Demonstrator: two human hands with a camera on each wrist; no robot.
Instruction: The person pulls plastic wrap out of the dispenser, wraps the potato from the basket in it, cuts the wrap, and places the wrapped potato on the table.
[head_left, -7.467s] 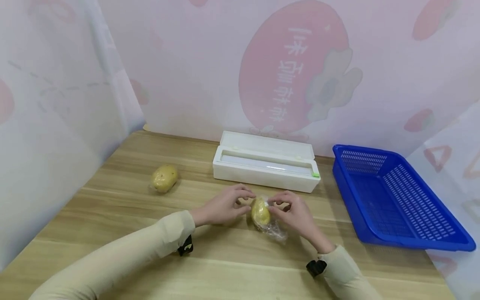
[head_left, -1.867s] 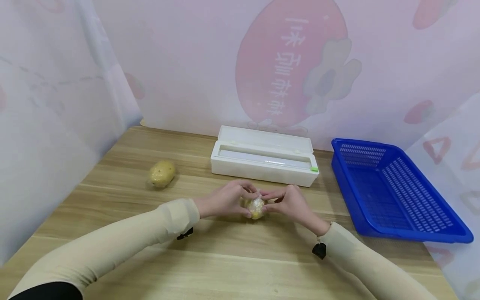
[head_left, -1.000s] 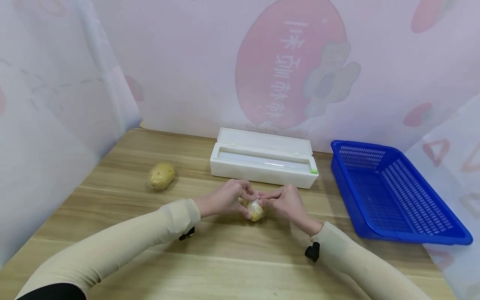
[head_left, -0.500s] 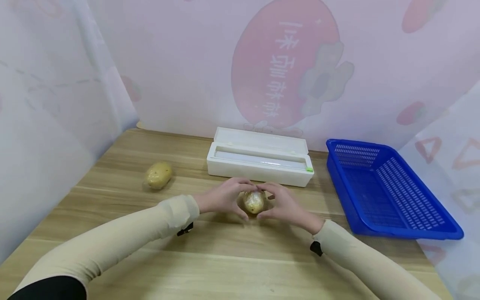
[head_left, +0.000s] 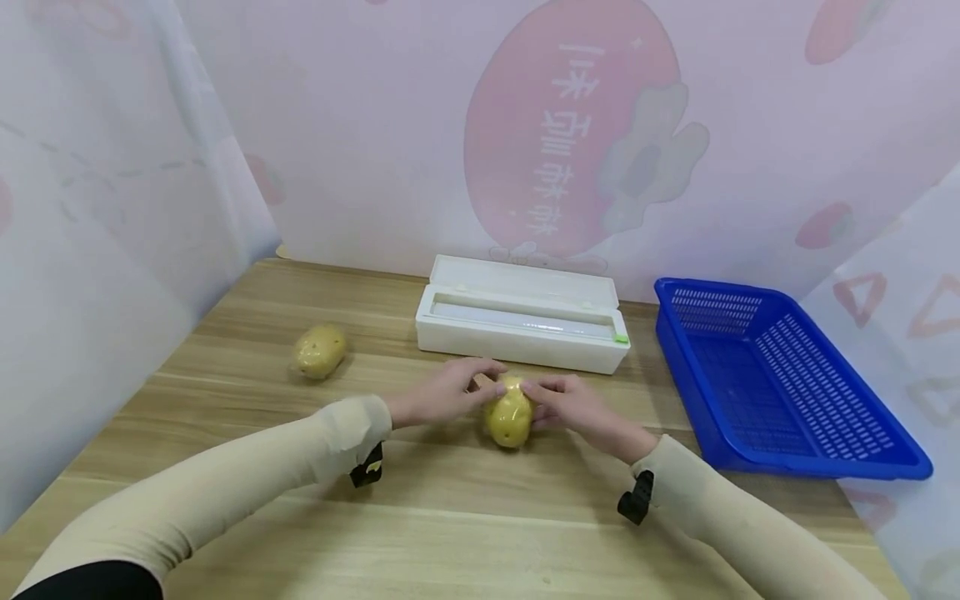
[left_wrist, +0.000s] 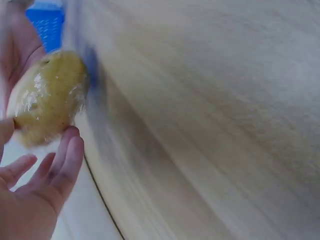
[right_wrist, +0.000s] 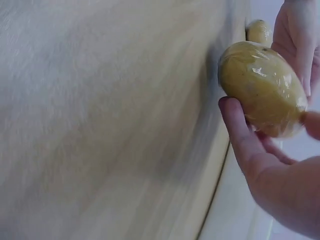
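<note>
A potato (head_left: 510,417) in clear plastic wrap is held between both hands just above the table, in front of the white box. My left hand (head_left: 447,393) grips its left side with thumb and fingertips. On the other side, my right hand (head_left: 573,406) has its thumb on top and its fingers around the side and underneath. Glossy film clings to the potato (left_wrist: 50,97) in the left wrist view. The right wrist view shows the wrapped potato (right_wrist: 262,87) resting against the right fingers (right_wrist: 237,120). A second wrapped potato (head_left: 320,351) lies on the table at the left.
Behind the hands stands a white cling film box (head_left: 525,337) with its lid raised and a roll inside. A blue plastic basket (head_left: 693,400) sits at the right edge of the wooden table (head_left: 450,533). Printed cloth (head_left: 360,125) hangs behind and beside the table.
Earlier, both hands worked at loose wrap around the potato and pinched it together. The film now lies close, and the potato has been turned to show a smooth side. The other potato stays put.
</note>
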